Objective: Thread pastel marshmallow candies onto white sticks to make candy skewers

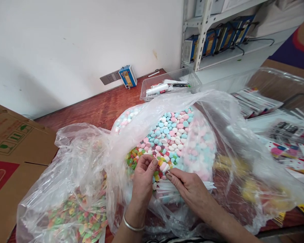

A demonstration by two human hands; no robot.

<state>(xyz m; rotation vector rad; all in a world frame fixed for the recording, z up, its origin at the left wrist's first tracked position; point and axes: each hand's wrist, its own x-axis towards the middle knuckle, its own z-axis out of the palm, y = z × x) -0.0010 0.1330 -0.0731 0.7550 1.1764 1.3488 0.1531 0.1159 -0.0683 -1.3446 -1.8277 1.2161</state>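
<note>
Lower centre, in the bag (91, 152): left hand (143, 173) pinches a pink candy (164, 166), right hand (188, 187) grips white sticks (209, 184).

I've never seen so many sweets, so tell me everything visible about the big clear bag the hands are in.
The clear bag is thin, crinkled, glossy plastic, lying on the wooden table, its mouth open towards the person. It bulges with round pink, blue and white sweets, multicoloured ones nearer the opening. The left hand and right hand reach inside, fingertips meeting at a pink-and-white sweet above white sticks. A similar bag lies against its left side.
</note>
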